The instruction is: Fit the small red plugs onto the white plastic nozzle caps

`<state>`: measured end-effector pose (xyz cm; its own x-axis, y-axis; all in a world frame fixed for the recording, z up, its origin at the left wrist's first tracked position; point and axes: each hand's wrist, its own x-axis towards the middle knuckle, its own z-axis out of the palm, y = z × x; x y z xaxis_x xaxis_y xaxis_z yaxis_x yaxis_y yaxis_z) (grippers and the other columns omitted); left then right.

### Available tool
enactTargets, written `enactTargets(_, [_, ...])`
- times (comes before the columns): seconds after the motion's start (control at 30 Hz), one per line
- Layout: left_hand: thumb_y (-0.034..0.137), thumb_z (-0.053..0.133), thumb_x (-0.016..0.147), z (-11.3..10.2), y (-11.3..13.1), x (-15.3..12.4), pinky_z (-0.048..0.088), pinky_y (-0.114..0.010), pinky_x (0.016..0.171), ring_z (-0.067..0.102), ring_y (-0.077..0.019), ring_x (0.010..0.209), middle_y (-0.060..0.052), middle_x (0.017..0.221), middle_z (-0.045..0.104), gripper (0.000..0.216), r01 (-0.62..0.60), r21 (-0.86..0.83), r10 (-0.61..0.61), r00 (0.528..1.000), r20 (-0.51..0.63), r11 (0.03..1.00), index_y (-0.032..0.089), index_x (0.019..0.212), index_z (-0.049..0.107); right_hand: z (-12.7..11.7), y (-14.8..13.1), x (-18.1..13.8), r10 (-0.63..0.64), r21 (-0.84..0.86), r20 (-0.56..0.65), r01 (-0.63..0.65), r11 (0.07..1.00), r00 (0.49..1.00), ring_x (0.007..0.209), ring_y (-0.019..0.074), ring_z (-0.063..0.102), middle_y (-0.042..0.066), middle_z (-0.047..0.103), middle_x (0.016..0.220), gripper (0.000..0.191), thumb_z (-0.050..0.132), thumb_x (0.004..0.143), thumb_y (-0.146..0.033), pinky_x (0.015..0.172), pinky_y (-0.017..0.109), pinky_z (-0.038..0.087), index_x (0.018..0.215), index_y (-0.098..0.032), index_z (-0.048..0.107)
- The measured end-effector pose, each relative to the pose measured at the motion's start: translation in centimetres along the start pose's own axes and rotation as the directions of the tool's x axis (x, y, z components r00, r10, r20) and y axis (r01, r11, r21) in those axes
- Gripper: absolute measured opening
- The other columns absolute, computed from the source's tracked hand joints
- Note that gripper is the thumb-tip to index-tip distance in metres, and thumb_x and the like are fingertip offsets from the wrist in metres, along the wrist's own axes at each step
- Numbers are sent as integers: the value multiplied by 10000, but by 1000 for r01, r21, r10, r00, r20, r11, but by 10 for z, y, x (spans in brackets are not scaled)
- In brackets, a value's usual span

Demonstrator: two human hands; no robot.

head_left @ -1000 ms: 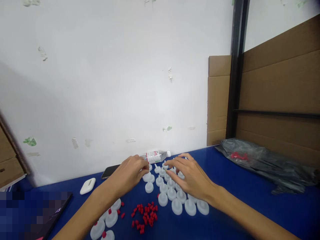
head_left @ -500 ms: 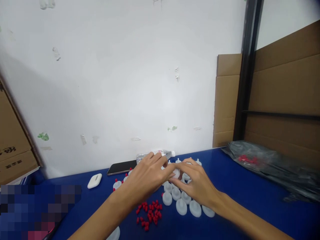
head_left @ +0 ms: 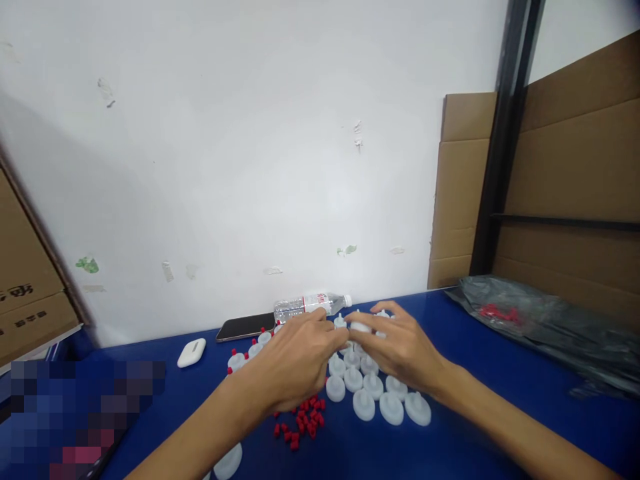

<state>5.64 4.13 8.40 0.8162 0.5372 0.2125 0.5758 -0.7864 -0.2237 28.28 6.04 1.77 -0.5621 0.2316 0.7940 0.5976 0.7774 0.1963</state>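
Above the rows of white nozzle lids (head_left: 354, 379), my right hand (head_left: 400, 343) grips one white round lid (head_left: 361, 327) between thumb and fingers. My left hand (head_left: 303, 360) is closed, its thumb and fingertips pinched close to that lid; whatever it holds is hidden. The standing lids are round, translucent discs with a short pointed spout. Below my left wrist lies a loose pile of small red tip caps (head_left: 311, 421). Left of my left forearm, several lids (head_left: 237, 361) carry red caps on their spouts.
Behind my hands a clear water bottle (head_left: 305, 305) lies against the wall, beside a dark phone (head_left: 245, 328) and a white earbud case (head_left: 191, 353). Grey plastic bags (head_left: 530, 333) with red pieces lie on the right. More white lids (head_left: 229, 461) sit near the front edge.
The lid in my right hand has risen slightly and tipped, with the right-hand fingers spread more. My left hand has turned and lowered a little. The view has shifted slightly.
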Motion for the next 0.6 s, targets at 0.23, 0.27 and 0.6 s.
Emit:
enactTargets(0.23, [289,375,1041,-5,-13,-11,440,-344,631,632,-243,733,-97,841,677,355,301,-57,-281,932,231,952,189,817,632,-8,35,-9,451,-99,10,-448,889,893,803,218,692,55,766,944,237,525,957,-194,851,392,492,1176,-221,611])
enactTargets(0.27, [277,407,1020,-3,-16,-14,433,-338,606,643,-246,715,-102,826,689,340,327,-49,-302,911,281,944,186,787,637,-8,38,-9,486,-112,20,-481,870,874,776,225,684,48,759,877,220,537,958,-220,815,381,498,1168,-216,602])
enactTargets(0.6, [264,581,900,13,-25,-20,369,-267,480,698,-230,650,-59,729,741,225,385,-76,-295,805,514,920,206,707,680,-13,65,-18,648,-279,134,-599,751,750,748,216,666,73,730,1054,222,583,952,-438,703,331,462,980,-243,687])
